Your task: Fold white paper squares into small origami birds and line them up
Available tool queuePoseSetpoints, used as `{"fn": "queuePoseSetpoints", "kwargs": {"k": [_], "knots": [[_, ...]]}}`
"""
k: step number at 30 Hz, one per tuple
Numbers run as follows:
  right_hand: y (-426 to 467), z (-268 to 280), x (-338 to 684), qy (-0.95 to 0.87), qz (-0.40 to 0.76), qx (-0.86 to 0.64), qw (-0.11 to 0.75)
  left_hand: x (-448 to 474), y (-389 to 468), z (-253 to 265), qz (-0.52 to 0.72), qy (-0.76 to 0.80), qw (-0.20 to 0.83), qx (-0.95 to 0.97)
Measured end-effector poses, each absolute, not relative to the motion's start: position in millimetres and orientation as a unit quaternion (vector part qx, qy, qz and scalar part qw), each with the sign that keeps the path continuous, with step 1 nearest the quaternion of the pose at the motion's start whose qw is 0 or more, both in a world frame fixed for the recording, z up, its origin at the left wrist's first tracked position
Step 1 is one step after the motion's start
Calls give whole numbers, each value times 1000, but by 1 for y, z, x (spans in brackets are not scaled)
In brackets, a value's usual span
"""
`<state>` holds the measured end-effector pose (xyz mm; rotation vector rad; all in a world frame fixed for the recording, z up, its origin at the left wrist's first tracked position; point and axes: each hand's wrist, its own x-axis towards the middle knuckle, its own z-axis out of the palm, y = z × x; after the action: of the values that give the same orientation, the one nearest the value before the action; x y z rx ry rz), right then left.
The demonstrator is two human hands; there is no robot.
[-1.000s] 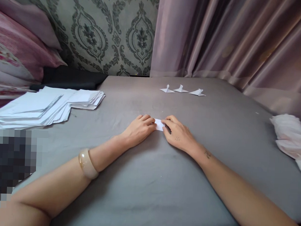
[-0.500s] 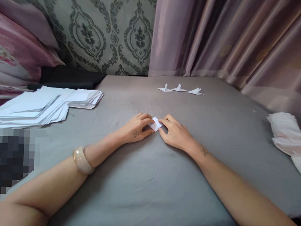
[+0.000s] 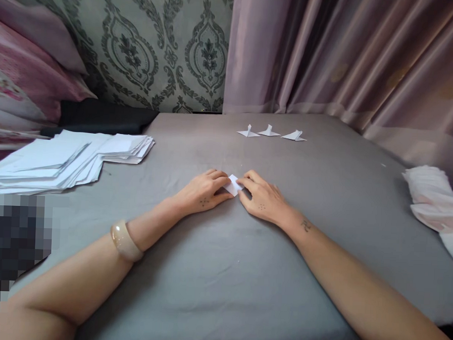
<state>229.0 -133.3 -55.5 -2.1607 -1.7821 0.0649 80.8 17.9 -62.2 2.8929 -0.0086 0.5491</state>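
Note:
A small folded white paper [image 3: 232, 185], roughly diamond-shaped, lies at the middle of the grey-covered table [image 3: 193, 278]. My left hand [image 3: 205, 190] grips its left corner between thumb and fingers. On the opposite side, my right hand [image 3: 263, 197] pinches the right corner, its fingertips covering that edge. Both hands rest low at the tabletop. Three folded white paper figures [image 3: 269, 131] stand in a row farther back, each with flat wings and a raised middle part.
Stacked white paper sheets [image 3: 71, 157] lie at the left, before a black cloth [image 3: 109, 117]. A crumpled white bundle [image 3: 433, 197] sits near the right edge. Pink curtains [image 3: 327, 59] and a patterned wall [image 3: 167, 49] border the back.
Almost nothing differs. Both hands keep hold of the folded paper in the same spot, and the view has shifted very slightly.

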Motion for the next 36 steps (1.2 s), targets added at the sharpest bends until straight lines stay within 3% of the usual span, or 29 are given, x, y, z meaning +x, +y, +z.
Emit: {"fn": "queuePoseSetpoints", "kwargs": {"k": [7,11,16,21,24,30,36], "knots": [[-134,-55,229,-610,40,-768,190,79,20,-61,146,-47,33,988],[-131,-56,229,-598,52,-771,214,81,19,-61,160,-8,82,984],[-123,-54,236,-573,110,-746,322,87,15,-55,185,109,266,940],[-127,-39,242,-457,398,-667,434,88,12,-52,159,204,593,762],[-130,-34,243,-402,484,-622,466,87,11,-51,134,228,677,687],[-129,-40,246,-375,488,-634,468,85,13,-45,101,229,708,661],[-132,-38,246,-426,423,-660,452,83,19,-44,82,230,665,706]]}}
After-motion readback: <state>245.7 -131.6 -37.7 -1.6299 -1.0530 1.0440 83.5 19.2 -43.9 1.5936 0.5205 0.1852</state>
